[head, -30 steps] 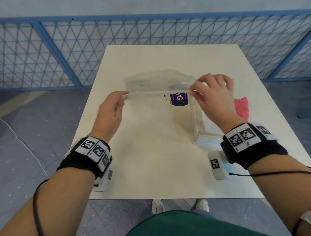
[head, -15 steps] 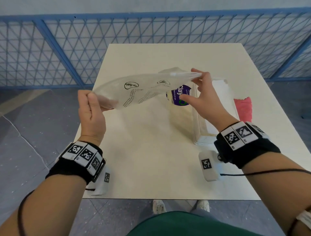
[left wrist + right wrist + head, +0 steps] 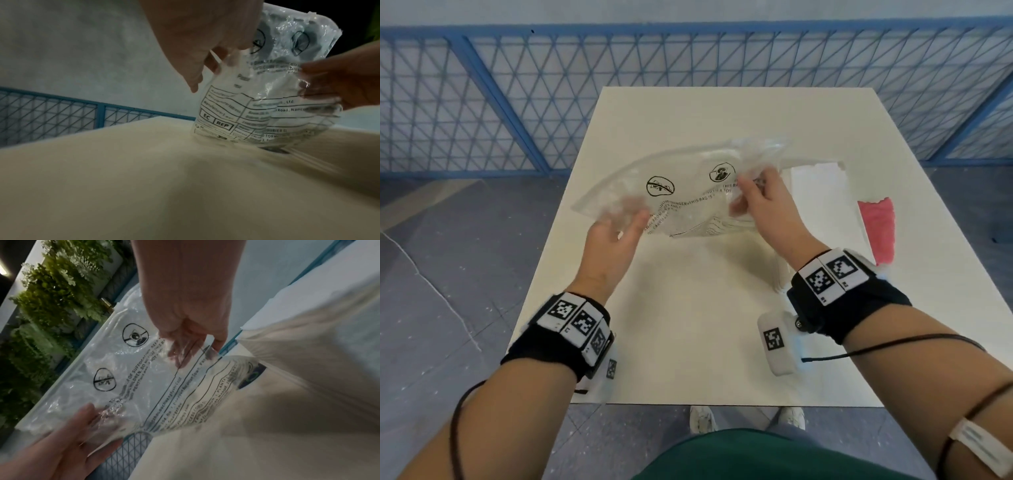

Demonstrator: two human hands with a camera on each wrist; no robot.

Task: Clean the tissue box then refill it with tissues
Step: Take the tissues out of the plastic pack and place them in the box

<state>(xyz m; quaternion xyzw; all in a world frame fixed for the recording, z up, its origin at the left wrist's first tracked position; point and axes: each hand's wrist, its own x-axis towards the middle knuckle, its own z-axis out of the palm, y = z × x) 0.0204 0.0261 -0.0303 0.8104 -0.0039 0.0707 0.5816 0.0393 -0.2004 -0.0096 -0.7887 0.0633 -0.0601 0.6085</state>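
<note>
Up in the middle of the head view, the clear plastic bag [image 3: 688, 192] is now sitting lower and flatter than half a second ago, its printed side facing up. Left hand [image 3: 613, 240] is coming in closer, palm up, fingers pinching the bag's left part. Right hand [image 3: 767, 205] is reaching forward, fingers curled and gripping the bag's right end. Just right of it, the white tissue stack [image 3: 822, 198] is lying on the table [image 3: 688, 325], with the pink cloth [image 3: 878, 229] at the frame's right.
</note>
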